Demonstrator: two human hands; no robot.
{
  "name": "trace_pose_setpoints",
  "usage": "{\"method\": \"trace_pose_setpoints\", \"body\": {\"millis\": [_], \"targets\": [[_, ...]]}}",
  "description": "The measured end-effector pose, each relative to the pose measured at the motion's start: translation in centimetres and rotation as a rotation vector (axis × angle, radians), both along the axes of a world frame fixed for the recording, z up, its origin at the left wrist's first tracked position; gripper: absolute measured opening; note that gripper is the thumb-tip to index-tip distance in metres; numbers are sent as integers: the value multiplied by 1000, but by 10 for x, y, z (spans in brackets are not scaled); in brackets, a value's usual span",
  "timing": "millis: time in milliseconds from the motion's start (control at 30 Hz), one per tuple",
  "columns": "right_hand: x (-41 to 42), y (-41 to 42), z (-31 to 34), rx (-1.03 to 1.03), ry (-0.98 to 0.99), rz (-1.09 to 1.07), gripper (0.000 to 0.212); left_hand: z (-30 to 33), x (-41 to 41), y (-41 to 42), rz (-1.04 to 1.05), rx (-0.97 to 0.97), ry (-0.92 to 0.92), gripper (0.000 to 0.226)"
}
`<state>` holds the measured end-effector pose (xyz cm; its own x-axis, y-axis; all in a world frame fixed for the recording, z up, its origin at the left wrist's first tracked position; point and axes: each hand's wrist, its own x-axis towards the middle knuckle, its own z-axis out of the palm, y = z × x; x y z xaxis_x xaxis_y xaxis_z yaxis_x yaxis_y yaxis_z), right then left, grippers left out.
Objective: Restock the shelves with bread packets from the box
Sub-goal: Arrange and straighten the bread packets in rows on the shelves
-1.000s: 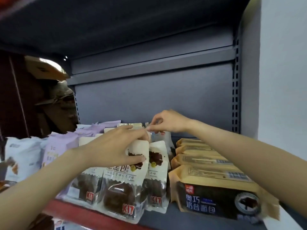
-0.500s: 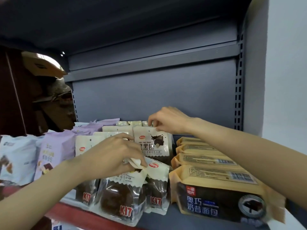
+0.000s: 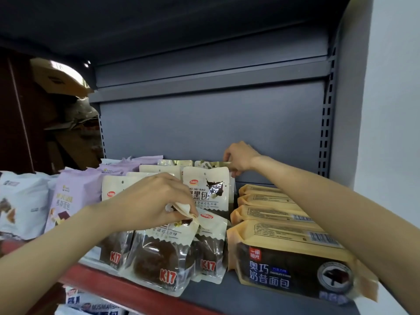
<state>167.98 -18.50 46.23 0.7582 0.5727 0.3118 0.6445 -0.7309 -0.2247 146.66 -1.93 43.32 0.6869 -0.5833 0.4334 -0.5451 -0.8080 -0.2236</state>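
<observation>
Several cream-and-clear packets of dark bread stand in rows on the grey shelf (image 3: 227,296). My left hand (image 3: 154,201) pinches the folded top of the front packet (image 3: 156,258), which leans forward at the shelf's red front edge. My right hand (image 3: 238,159) reaches to the back of the row and grips the top edge of the rearmost packet (image 3: 213,164), just in front of the back panel. An upright packet (image 3: 208,189) stands between the two hands. The box is not in view.
Tan-wrapped dark bread packs (image 3: 288,258) lie in a row on the right of the shelf. Purple packets (image 3: 75,196) and white packets (image 3: 20,205) stand on the left. Another shelf hangs close above. More packets (image 3: 91,308) sit on the shelf below.
My right hand has moved further back along the row, to the rearmost packet. My left hand has lowered and now pinches the folded top of the front packet.
</observation>
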Motion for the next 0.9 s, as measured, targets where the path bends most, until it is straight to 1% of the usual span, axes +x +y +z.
{"method": "trace_pose_setpoints", "body": {"millis": [67, 200, 267, 333, 433, 533, 567, 600, 633, 700, 767, 800, 833, 900], "targets": [[3, -1, -2, 18, -143, -22, 13, 1, 0, -2, 9, 1, -7, 26], [5, -7, -7, -23, -329, -35, 16, 3, 1, -3, 14, -11, -11, 28], [5, -9, -11, -52, -367, -29, 17, 2, 2, -3, 17, -11, -15, 29], [5, -10, -16, -94, -364, -28, 18, 0, 3, -2, 22, -19, -12, 29], [5, -14, -17, -71, -316, -34, 17, -1, 4, -1, 21, -23, -4, 26], [-8, -26, -4, 83, -277, 4, 22, -1, 5, 0, 17, -16, -1, 16], [-16, -30, 2, 154, -233, 41, 26, -1, 5, 1, 15, -15, -3, 14], [-26, -33, 7, 214, -149, 95, 31, -2, 5, 1, 12, -14, -4, 14], [-35, -35, 10, 228, -43, 150, 36, -2, 5, 2, 10, -12, -4, 14], [-45, -33, 11, 121, 106, 196, 46, -2, 5, 2, 10, -11, -1, 15], [-44, -24, 3, 44, 182, 180, 52, -2, 5, 2, 12, -12, 0, 13], [-42, -20, -3, 48, 206, 174, 49, -3, 5, 2, 13, -13, -2, 12], [-39, -15, -8, 66, 213, 170, 41, -3, 5, 1, 14, -14, -4, 12], [-37, -12, -16, 117, 186, 143, 18, -3, 5, 1, 17, -17, -2, 12]]}}
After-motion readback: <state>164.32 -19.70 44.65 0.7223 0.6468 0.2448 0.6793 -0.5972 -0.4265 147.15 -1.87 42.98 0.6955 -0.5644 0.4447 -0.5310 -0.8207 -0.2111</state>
